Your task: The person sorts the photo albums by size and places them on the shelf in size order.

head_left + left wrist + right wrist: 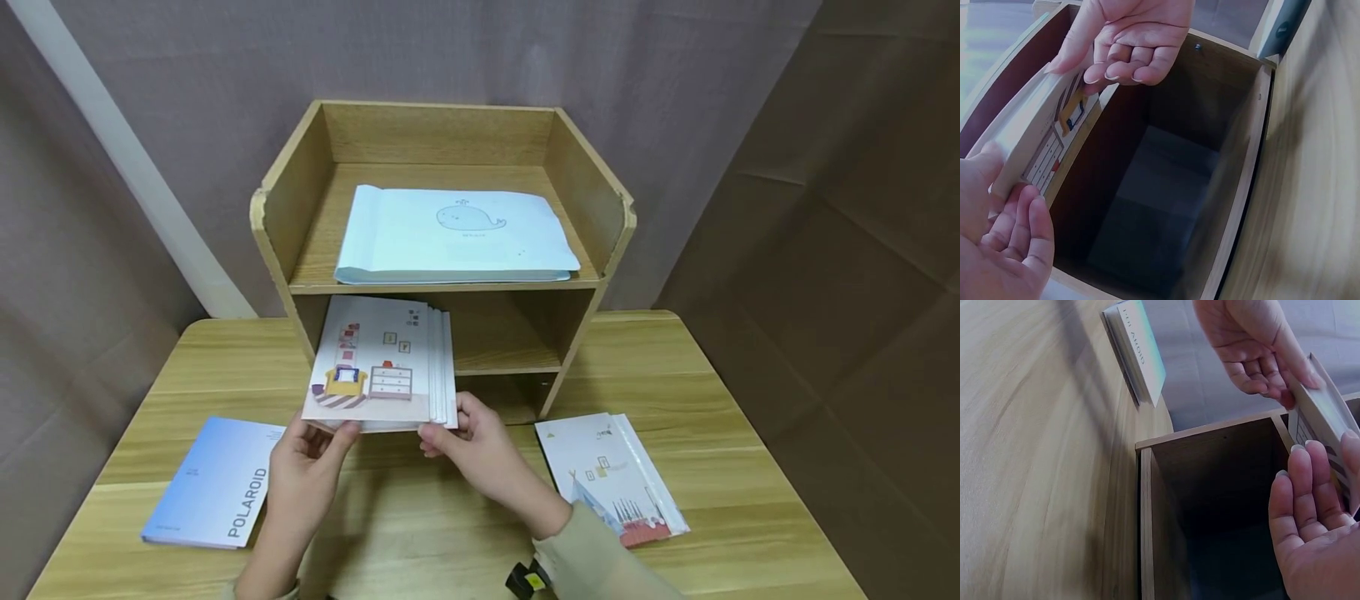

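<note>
A thick white book [371, 358] with a drawn armchair and chest of drawers on its cover lies partly inside the middle compartment of a wooden shelf unit [442, 287]. Its right side shows several stepped layers. My left hand [311, 467] pinches the near left corner, thumb on top and fingers beneath. At the near right corner my right hand [480, 446] pinches it the same way. From the left wrist view, the book [1035, 134] appears edge-on between both hands, its underside also printed with furniture. Its far end is hidden in the compartment.
A pale whale-cover book [457, 233] lies on the unit's top tier. On the table, a blue POLAROID book [213, 483] is at the left and another white illustrated book [607, 475] at the right. A dark lower compartment [1160, 169] opens below the held book.
</note>
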Demonstrator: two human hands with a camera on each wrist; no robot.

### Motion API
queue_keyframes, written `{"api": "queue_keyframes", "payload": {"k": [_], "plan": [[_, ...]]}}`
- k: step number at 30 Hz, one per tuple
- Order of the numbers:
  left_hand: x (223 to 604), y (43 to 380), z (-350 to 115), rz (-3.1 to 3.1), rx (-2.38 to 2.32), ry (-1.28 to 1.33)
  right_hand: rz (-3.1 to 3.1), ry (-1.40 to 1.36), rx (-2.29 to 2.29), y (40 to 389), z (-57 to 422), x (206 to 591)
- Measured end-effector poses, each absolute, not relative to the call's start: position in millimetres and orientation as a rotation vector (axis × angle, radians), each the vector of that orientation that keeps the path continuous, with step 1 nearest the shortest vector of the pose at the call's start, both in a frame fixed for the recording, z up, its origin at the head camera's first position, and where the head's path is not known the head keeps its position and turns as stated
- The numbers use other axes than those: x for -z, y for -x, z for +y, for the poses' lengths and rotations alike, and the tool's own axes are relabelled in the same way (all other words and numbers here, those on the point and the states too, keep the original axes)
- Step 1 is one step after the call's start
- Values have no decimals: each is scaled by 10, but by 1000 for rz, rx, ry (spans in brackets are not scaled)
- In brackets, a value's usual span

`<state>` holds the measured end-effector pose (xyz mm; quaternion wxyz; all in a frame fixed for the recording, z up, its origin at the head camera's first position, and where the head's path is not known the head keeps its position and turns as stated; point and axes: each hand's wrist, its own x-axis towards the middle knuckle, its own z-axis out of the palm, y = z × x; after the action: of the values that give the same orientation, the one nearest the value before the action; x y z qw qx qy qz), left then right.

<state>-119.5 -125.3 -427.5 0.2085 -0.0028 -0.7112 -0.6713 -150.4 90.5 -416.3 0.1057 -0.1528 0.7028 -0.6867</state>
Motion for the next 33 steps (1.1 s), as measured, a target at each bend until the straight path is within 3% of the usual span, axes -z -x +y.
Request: {"api": "queue_keyframes", "payload": {"k": [18, 33], "plan": [[4278, 1356, -1220, -1968, 1823, -14, 2136, 411, 2090, 1594, 792, 4066], [4240, 1445, -1208, -2118, 1425, -62, 2288, 341, 2085, 1547, 723, 3817]]}}
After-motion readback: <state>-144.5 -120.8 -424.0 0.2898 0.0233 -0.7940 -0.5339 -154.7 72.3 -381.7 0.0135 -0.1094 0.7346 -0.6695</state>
